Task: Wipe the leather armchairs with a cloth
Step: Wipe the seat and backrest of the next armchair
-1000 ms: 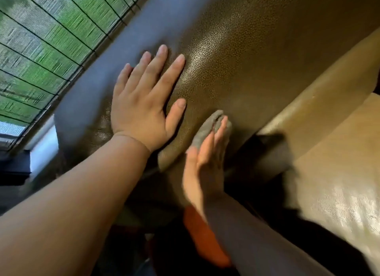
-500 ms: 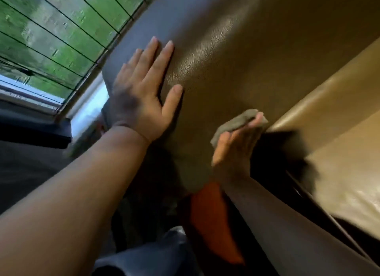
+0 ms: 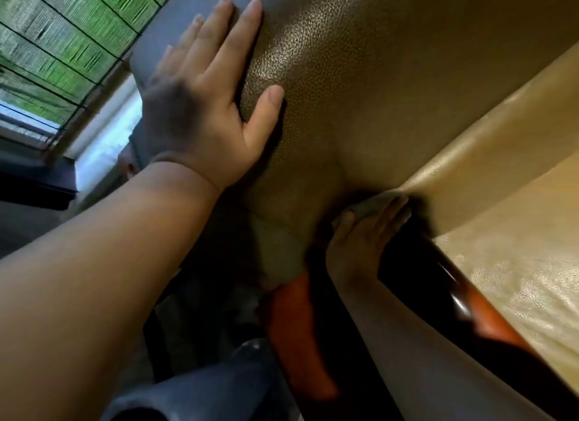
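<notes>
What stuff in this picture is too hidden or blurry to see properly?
- Head view: most of the grey cloth is hidden under the right hand.
- The armchair is cut off by the top and right edges.
- The orange shape below is blurred, and I cannot tell what it is.

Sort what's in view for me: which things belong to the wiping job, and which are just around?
Job: brown leather armchair; grey cloth pressed on it by the right hand; left hand flat on the leather, bracing.

Just around: green window blind; orange cushion; dark wooden rail.
</notes>
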Tool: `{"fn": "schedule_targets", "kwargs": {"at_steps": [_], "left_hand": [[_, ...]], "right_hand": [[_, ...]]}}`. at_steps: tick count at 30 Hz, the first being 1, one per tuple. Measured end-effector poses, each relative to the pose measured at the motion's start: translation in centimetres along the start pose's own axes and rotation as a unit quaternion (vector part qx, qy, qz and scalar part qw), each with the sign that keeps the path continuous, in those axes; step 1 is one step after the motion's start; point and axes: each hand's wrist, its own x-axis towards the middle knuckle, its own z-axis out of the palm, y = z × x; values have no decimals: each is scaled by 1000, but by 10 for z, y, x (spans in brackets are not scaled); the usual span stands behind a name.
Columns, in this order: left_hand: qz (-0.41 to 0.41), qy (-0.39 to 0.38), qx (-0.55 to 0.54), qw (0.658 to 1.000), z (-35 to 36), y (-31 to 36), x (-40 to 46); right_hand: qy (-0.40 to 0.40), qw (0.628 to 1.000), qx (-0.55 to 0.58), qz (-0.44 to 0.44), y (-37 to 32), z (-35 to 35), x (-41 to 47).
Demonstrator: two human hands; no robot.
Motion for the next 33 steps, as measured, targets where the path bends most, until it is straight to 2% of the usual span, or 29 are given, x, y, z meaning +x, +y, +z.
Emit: {"fn": "schedule_targets", "kwargs": {"at_steps": [2,5,7,8,10,12,15,17,19,21,22,24,26,29,31,33], "left_hand": [[3,8,-3,1000,1,-2,-3],[-2,26,-4,1000,2,-5,-8],[-14,25,-2,1000,3,-4,-8],[-17,17,1,1000,3,-5,-8],[-28,-2,13,1000,1,-3,-11],[-76,-6,10,997,-1,10,-20],[-168,1,6,986,8,76,-35],[-126,-1,11,992,25,133,-22],[-31,-7,25,999,45,174,21],[50,-10,84,995,62,201,76],[71,-9,119,990,73,213,102],[111,-8,177,978,92,225,130],[194,-8,233,953,108,224,134],[280,-2,281,918,130,217,133],[311,6,299,902,139,220,133],[342,4,300,891,150,227,133]], "right_hand": [[-12,1000,-1,-29,-3,-1,-4],[-29,981,20,-189,-42,7,-33],[-15,963,-16,-268,-39,4,-31],[-3,960,-66,-271,-28,-5,-17],[17,965,-177,-192,2,-32,32],[50,974,-193,-105,27,-70,83],[90,967,-217,-102,56,-127,128],[90,959,-214,-164,69,-156,138],[55,932,-209,-291,75,-166,136],[42,896,-197,-397,77,-163,139],[49,891,-190,-409,72,-166,153],[75,917,-174,-350,55,-175,201],[126,944,-151,-264,37,-192,264],[172,952,-133,-216,31,-206,304],[138,956,-136,-219,33,-198,264],[30,953,-168,-251,44,-182,212]]}}
